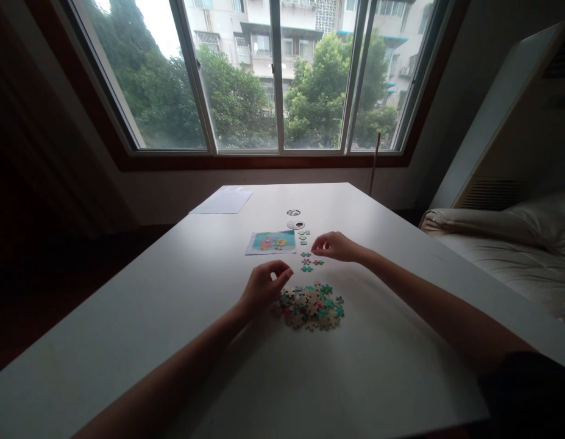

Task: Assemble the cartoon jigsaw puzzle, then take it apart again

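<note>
A heap of jigsaw puzzle pieces lies on the white table, some showing plain backs and some coloured faces. At the heap's far left edge is my left hand, its thumb and index finger curled together; whatever they may pinch is too small to make out. My right hand hovers beside a few loose puzzle pieces set out beyond the heap, fingers bent into a pinch. Nothing can be made out between those fingertips. Left of the loose pieces sits a reference picture with pink and yellow cartoon figures on blue-green.
Two small round items rest past the picture. A sheet of paper lies at the table's far left corner. The white table reaches toward a window; a padded seat or bed stands at right.
</note>
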A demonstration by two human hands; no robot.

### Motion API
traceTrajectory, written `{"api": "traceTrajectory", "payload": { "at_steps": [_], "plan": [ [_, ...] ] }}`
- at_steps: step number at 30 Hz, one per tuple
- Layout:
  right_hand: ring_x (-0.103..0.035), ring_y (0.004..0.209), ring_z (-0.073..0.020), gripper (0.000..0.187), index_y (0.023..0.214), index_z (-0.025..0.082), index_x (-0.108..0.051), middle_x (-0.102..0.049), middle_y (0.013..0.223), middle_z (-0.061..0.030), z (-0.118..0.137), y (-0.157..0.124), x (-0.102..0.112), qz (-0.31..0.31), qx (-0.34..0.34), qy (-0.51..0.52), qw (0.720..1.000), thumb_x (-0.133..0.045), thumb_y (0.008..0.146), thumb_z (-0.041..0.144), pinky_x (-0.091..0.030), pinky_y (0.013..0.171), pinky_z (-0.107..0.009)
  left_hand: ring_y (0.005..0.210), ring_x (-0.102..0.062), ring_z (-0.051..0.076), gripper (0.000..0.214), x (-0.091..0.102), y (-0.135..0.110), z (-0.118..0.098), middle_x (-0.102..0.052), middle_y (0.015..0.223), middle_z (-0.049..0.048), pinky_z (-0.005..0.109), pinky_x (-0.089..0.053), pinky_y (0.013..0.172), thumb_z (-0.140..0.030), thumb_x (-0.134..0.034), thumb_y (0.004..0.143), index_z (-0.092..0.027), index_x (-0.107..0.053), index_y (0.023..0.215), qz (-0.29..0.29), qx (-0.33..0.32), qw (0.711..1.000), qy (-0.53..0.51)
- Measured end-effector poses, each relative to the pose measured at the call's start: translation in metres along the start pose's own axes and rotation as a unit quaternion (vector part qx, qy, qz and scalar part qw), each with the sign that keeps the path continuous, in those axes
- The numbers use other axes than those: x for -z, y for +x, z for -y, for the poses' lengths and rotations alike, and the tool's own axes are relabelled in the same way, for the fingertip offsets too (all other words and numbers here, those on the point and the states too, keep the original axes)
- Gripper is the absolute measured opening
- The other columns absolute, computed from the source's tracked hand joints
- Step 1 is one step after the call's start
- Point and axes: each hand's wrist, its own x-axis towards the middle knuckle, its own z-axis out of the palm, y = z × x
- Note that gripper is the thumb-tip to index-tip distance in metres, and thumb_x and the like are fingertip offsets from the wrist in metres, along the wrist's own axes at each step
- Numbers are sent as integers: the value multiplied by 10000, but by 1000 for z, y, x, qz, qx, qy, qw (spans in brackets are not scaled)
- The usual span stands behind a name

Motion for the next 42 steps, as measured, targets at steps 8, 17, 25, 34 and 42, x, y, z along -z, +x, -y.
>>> {"api": "traceTrajectory", "payload": {
  "at_steps": [8, 17, 25, 34, 42],
  "plan": [
    [-539, 675, -108, 323, 947, 178, -644, -613, 751, -4, 1, -71, 12, 275, 38, 113, 954, -657, 690, 372, -423, 602, -211, 572, -515, 119, 204, -4, 0, -6, -603, 609, -4, 229, -390, 573, -300, -525, 774, -158, -635, 677, 2, -16, 1000, 6],
    [-481, 601, -83, 150, 773, 154, -607, -543, 662, 33, 6, -80, 9, 245, 29, 120, 962, -656, 684, 265, -385, 542, -191, 554, -499, 112, 204, -1, -3, -9, -594, 598, -9, 222, -366, 548, -292, -512, 786, -158, -631, 688, 15, -21, 1000, 12],
    [-539, 670, -100, 190, 835, 157, -616, -623, 749, -9, 24, -77, 1, 95, 68, 211, 970, -612, 749, 326, -407, 599, -216, 591, -525, 115, 174, -3, -8, -22, -616, 638, 0, 214, -392, 580, -282, -543, 783, -158, -643, 712, 69, -49, 996, -3],
    [-582, 643, -119, 256, 862, 147, -610, -661, 705, -25, 49, -70, -16, 48, 29, 291, 955, -681, 687, 319, -411, 572, -232, 582, -529, 117, 172, 1, -11, -36, -618, 625, 10, 210, -411, 567, -288, -587, 760, -149, -647, 680, 135, -70, 987, -47],
    [-580, 612, -116, 248, 795, 145, -597, -637, 649, -8, 50, -67, -22, -2, 18, 318, 948, -693, 670, 336, -421, 570, -243, 572, -535, 123, 180, -4, -10, -31, -634, 626, 22, 216, -415, 556, -301, -602, 735, -146, -655, 660, 136, -55, 987, -60]
  ]
}}
